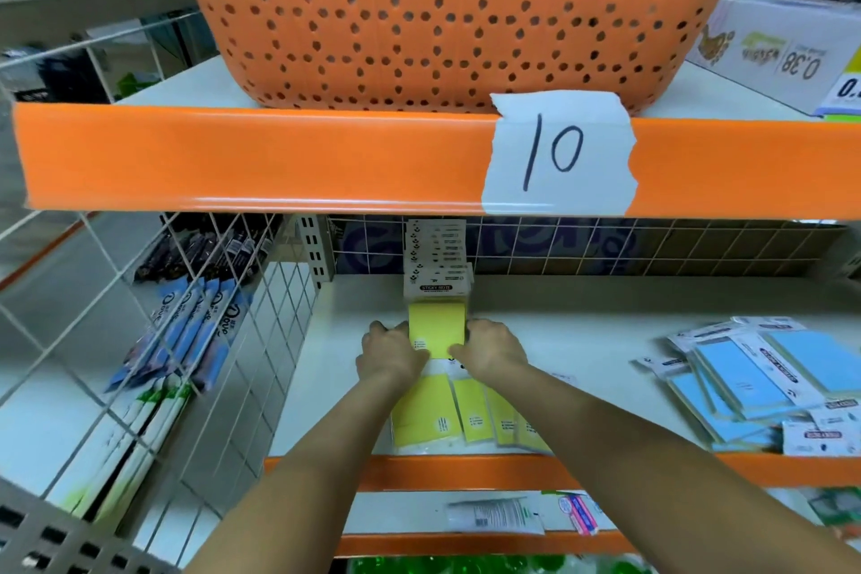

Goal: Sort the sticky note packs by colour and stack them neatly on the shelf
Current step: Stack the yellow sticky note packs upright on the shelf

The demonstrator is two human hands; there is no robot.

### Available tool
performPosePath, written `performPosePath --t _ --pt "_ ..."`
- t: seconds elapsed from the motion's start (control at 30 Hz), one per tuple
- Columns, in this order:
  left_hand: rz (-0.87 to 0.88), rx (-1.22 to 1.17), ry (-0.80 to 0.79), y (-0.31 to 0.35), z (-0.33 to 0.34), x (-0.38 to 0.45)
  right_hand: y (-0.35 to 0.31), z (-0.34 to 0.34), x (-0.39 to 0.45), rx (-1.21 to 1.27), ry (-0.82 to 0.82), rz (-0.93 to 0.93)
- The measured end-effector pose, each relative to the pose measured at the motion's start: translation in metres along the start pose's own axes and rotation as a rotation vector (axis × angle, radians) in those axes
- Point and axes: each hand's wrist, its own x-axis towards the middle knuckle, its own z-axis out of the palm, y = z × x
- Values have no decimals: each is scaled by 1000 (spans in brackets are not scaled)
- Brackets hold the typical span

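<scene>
Basket (447, 9): orange, perforated, on the upper shelf above the label.
Shelf (582, 331): white board with an orange front edge; wire grid at back and left side.
Label (559, 151): white paper marked "10" on the upper shelf's orange edge.
Blue packs (764, 387): loose, overlapping heap at the shelf's right, near the front.
Yellow packs (466, 417): several lying side by side at the front edge, partly under the forearms.
Stack (435, 256): packs piled at the back of the shelf, white header cards showing.
Held pack (437, 330): yellow, at the stack's front, between both hands.
Left hand (391, 354): fingers curled round the held pack's left edge.
Right hand (491, 350): fingers gripping its right edge.
</scene>
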Motion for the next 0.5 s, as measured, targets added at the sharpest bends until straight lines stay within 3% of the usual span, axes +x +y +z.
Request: performPosePath --t 0.5 --pt "11 -109 -41 -9 -7 6 6 -8 1 69 -14 -23"
